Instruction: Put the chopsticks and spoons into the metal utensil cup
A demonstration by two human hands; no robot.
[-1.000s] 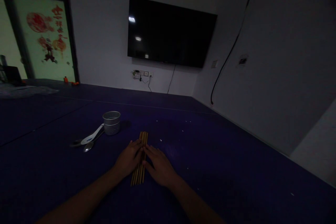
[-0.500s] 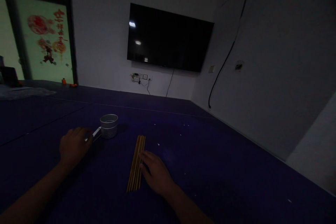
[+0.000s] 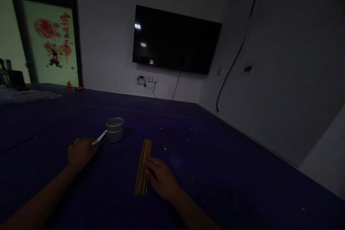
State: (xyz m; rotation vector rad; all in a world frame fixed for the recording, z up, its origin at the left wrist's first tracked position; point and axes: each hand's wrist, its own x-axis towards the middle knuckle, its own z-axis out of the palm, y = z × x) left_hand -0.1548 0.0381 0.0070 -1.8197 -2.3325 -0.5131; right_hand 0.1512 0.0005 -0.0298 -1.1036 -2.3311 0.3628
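A bundle of several wooden chopsticks [image 3: 140,178] lies side by side on the dark blue surface. My right hand [image 3: 163,179] rests at their right edge, fingertips touching the sticks and thumb apart from the fingers. To the left, my left hand [image 3: 81,152] has its fingers curled at the near end of a slim, pale utensil [image 3: 99,138]. The fingers partly hide that utensil, so its exact kind is unclear. Its far end, with a small hole, reaches beside a silver metal cup [image 3: 115,131] standing upright.
Small white scraps [image 3: 165,148] are scattered over the blue surface [image 3: 229,165]. A crumpled plastic sheet [image 3: 35,95] and dark objects lie at the far left. At the back are a wall-mounted television [image 3: 176,39] and a hanging black cable [image 3: 231,63].
The view has shifted slightly, so everything sits a little further right. More of the pale utensil's near end shows at my left fingers. My right hand stays at the chopsticks.
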